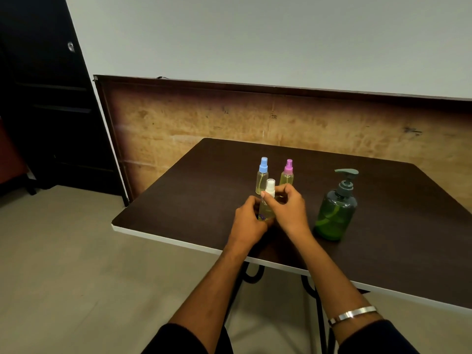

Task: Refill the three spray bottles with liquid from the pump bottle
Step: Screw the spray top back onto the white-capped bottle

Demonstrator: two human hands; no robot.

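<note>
A small clear spray bottle with a white cap [269,188] stands on the dark table [191,200], pale yellow liquid inside. My left hand [249,221] grips its body from the left. My right hand [288,208] pinches its white cap from the right. Behind it stand a spray bottle with a blue cap [262,176] and one with a pink cap [287,173], both upright with yellowish liquid. The green pump bottle [335,210] with a dark pump head stands to the right, apart from my hands.
The table's white front edge [178,242] runs diagonally below my hands. A brown board [204,116] leans along the wall behind the table. A dark door [46,98] is at the far left. Grey floor lies left of the table.
</note>
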